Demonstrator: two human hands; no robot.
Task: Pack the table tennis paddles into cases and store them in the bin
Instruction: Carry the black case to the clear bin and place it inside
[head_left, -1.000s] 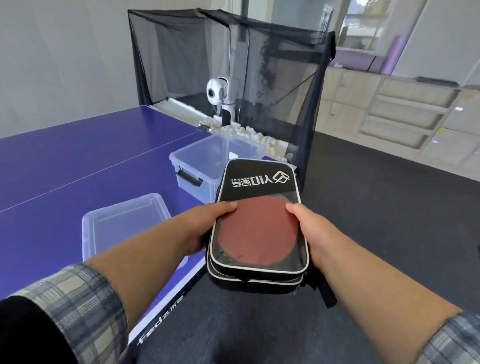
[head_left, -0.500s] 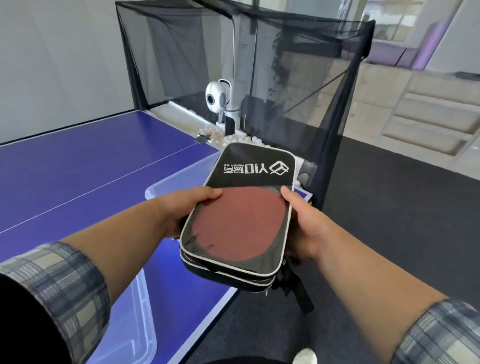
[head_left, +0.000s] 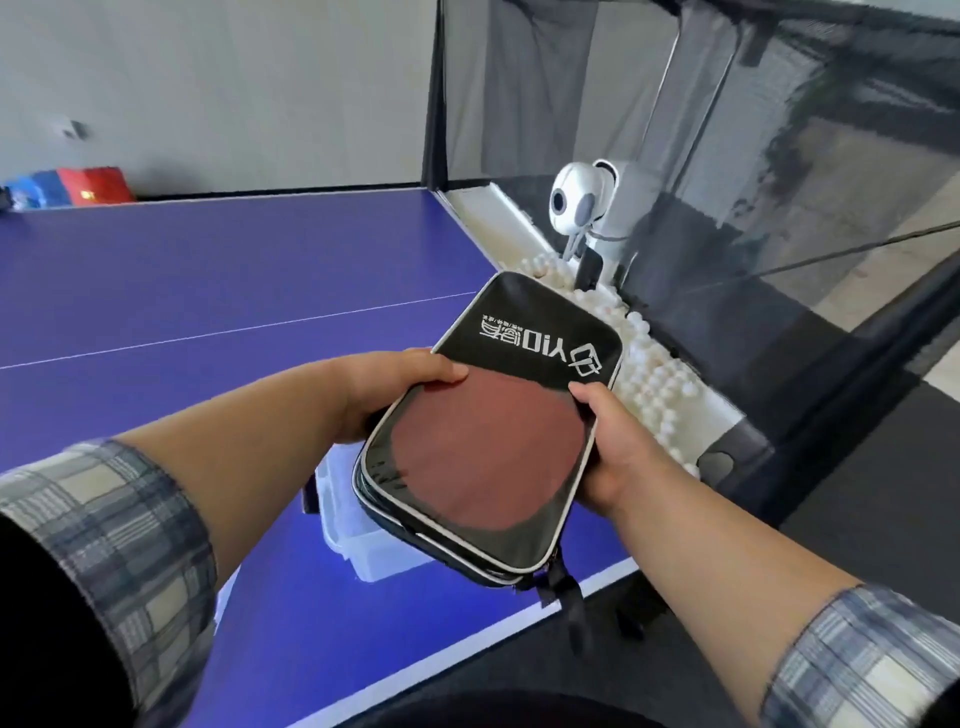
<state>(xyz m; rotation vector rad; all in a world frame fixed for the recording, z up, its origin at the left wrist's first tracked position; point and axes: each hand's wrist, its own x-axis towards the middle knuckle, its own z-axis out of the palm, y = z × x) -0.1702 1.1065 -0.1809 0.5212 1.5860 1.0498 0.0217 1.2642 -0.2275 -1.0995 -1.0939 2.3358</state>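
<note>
blue table | black net behind | both hands grip case

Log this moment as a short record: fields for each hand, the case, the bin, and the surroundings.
left hand: grips the left edge of the case, thumb on top
right hand: grips the right edge, thumb on top
case: black with white piping, clear window showing a red paddle; held in the air, tilted
bin: clear plastic, on the blue table, mostly hidden under the case
strap: hangs from the case's near corner
surroundings: white balls heaped below a ball machine inside a black net
</note>
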